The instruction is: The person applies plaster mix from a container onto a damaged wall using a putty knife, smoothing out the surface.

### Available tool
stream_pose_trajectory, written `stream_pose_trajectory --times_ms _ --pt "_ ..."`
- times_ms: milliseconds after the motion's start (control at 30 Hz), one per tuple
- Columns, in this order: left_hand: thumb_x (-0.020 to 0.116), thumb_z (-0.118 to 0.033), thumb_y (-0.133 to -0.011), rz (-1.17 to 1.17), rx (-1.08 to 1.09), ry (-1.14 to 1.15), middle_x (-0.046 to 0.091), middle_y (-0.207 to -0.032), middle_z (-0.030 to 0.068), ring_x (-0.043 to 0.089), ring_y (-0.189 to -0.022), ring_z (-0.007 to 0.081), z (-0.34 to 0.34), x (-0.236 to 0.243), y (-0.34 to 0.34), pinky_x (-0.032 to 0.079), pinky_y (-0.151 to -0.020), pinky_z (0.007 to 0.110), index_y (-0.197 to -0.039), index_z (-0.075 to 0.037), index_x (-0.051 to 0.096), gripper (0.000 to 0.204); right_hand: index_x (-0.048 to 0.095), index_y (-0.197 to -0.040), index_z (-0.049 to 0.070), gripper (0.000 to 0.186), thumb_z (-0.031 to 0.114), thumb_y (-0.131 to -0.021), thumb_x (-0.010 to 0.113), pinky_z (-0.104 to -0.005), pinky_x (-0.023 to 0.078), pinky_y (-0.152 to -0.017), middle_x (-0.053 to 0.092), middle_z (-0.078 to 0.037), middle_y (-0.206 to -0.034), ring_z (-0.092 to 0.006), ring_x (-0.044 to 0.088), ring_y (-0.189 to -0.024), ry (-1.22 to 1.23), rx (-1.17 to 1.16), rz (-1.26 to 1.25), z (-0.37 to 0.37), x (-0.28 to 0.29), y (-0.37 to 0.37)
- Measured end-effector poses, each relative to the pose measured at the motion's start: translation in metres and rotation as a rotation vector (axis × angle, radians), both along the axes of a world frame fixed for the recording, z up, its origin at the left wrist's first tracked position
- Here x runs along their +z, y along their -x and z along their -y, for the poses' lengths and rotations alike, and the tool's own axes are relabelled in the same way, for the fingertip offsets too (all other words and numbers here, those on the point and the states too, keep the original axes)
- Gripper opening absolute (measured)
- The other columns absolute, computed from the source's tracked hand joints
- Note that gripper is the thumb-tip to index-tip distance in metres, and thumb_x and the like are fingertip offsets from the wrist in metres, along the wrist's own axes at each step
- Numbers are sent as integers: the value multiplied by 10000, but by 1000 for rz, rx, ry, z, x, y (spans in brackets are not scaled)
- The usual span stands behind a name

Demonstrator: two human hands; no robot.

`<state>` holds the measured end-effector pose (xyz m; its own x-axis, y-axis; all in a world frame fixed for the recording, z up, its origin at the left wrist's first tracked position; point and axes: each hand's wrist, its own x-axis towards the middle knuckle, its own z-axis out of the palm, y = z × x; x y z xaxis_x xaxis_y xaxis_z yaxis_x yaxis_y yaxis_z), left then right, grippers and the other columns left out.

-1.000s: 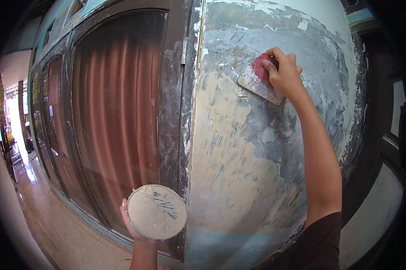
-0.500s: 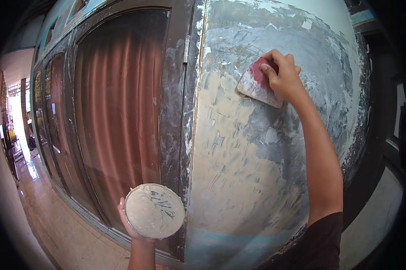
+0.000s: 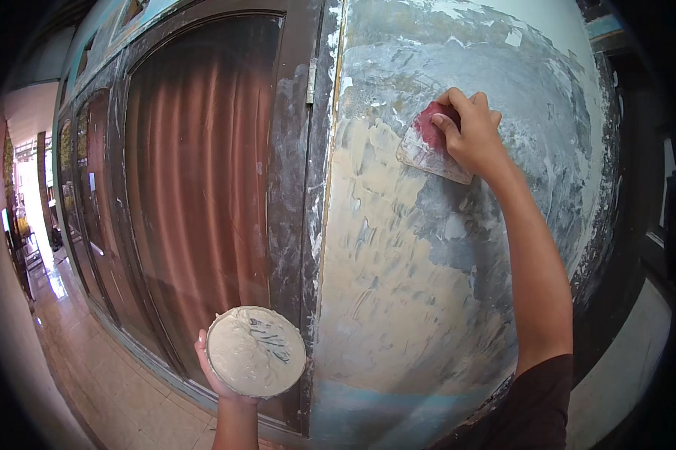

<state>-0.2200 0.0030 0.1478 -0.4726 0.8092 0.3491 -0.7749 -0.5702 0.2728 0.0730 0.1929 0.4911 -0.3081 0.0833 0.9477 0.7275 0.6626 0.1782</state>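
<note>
My right hand (image 3: 474,133) is closed round the top of a putty knife (image 3: 430,145), red above and smeared whitish toward its wide lower edge. The blade lies on or very near the wall (image 3: 495,67), at the border between bare grey surface and a cream putty layer (image 3: 375,225). Low in the middle, my left hand (image 3: 212,371) holds up a round bowl (image 3: 266,393) from below and its left side. Thick cream putty (image 3: 236,349) fills the bowl, with dark streaks where its surface has been scraped. Most of my left fingers are hidden under the bowl.
Left of the wall stands a dark wooden door frame (image 3: 287,172) with a glass pane and a reddish-brown curtain (image 3: 203,172) behind it. A metal hinge (image 3: 311,81) sits on the frame. Tiled floor (image 3: 105,360) runs along the left. Dark woodwork (image 3: 641,202) borders the right.
The putty knife and my right hand have shifted very slightly down, with the blade tilted a little differently. My left hand and the bowl stay nearly where they were.
</note>
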Motion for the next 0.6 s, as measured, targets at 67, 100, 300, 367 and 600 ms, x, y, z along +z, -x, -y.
stream_pose_trajectory --times_ms 67,100,300,367,600 --pt "417 -671 -989 46 -56 -2 648 -1368 146 624 -1198 454 2 9 -8 503 -925 748 -1360 -155 636 672 662 -1152 145 205 260 -984 689 -467 270 -1034 691 -91 -1080 -268 517 -1115 6 -32 -65 -1 7 -3" --pt "417 -671 -989 43 -63 -4 648 -1368 146 624 -1198 454 -1 8 -9 503 -925 748 -1360 -155 636 672 662 -1152 145 205 260 -984 689 -467 270 -1034 691 -91 -1080 -268 517 -1115 4 -39 -67 -1 11 -7" --pt "367 -653 -1000 41 -56 -34 665 -1330 127 651 -1175 367 2 15 -14 551 -973 579 -1341 -141 640 673 665 -1142 143 190 253 -989 678 -470 282 -1012 691 -99 -1071 -286 523 -1104 -2 43 -112 -6 2 -7" --pt "369 -644 -1003 -36 -74 -63 669 -1322 123 654 -1169 360 6 20 -20 556 -971 565 -1340 -150 634 654 665 -1144 142 195 262 -990 674 -476 287 -1015 686 -113 -1085 -294 532 -1111 -14 54 -29 -1 -8 -8" --pt "375 -635 -1004 16 -83 -31 683 -1299 133 661 -1162 357 2 18 -24 565 -964 544 -1330 -129 649 662 670 -1201 143 259 305 -999 667 -498 289 -1041 683 -149 -1103 -318 561 -1117 14 45 -303 -12 22 -39"
